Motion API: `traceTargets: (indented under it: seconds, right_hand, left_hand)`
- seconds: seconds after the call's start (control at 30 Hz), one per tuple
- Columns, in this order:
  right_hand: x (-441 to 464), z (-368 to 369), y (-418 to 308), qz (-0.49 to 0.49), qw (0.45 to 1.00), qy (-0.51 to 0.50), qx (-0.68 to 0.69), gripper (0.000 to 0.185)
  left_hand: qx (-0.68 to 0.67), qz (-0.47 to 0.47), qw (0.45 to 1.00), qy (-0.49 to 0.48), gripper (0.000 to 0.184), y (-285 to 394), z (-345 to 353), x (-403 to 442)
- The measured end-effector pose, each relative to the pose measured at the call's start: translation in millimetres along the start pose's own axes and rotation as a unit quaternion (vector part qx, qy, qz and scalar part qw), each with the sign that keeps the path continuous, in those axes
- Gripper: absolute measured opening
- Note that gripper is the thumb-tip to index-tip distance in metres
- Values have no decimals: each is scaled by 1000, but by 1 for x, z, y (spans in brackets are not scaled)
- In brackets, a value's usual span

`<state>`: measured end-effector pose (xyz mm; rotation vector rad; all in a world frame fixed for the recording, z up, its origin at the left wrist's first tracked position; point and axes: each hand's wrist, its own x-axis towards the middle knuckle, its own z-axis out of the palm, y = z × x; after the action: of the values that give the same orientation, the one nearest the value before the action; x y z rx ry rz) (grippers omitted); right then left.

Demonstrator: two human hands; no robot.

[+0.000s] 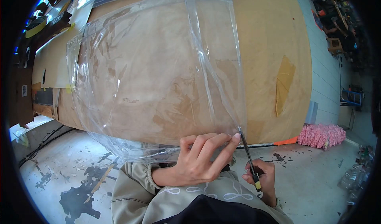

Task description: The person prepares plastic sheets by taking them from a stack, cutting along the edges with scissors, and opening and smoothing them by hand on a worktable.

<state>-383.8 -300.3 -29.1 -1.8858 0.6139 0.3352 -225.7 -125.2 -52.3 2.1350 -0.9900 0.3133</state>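
A large clear plastic sheet [158,77] lies wrinkled over the brown-covered table [270,37], and its near edge droops over the front. My left hand [204,156] is at that near edge, fingers curled and fingertips pinching the sheet by its right corner. Lower and to the right, my right hand [262,176] is closed around a long, slim dark tool [247,150] with a black and yellow end. The tool slants up to the left, its light tip beside my left fingertips at the sheet's corner. Its exact kind is unclear.
Brown tape [285,85] is stuck on the table covering at right. A pink fluffy bundle [321,136] sits beyond the right corner. Black cables [39,146] run along the floor at left. Clear plastic items [353,176] lie at far right. Cardboard [20,97] stands at left.
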Motion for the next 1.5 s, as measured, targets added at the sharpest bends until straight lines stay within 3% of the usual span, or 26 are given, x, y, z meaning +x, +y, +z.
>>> traceTargets:
  seconds: [0.37,0.43,0.5,0.6,0.7,0.8,0.83,0.9,0.93,1.03,1.23,1.5]
  right_hand:
    - [1,-15,13,-24,999,22,-36,32]
    - [3,-30,12,-19,991,127,-25,40]
    - [12,-43,-7,-28,959,244,-138,46]
    - [43,-47,-39,-35,943,326,-63,46]
    - [76,-40,-60,-140,834,362,-391,40]
    - [92,-18,-95,-187,714,375,-561,37]
    - [89,-12,-106,-247,725,369,-526,35]
    - [79,-10,-113,-309,862,169,-366,31]
    - [77,-9,-113,-329,902,61,-272,29]
    - [83,-6,-102,-313,923,-43,-221,20]
    - [92,-8,-101,-424,850,6,-313,15]
    - [148,-14,-104,-514,728,236,-388,19]
  left_hand:
    - [-1,0,1000,7,41,-1,1,0]
    - [-4,-1,1000,15,42,-2,2,0]
    - [-8,-2,1000,13,43,-2,1,1]
    - [-17,3,1000,2,44,-3,-2,0]
    - [-24,14,1000,-1,44,-4,-5,-2]
    - [-30,35,999,-7,43,-7,-8,-2]
    - [-32,41,999,-5,43,-7,-9,-3]
    - [-40,47,998,-5,42,-9,-8,-5]
    - [-42,48,998,-3,42,-9,-8,-6]
    - [-48,58,997,-2,42,-11,-8,-7]
    - [-72,89,993,-25,39,-13,-10,-11]
    - [-116,146,976,-112,38,-13,-20,-25]
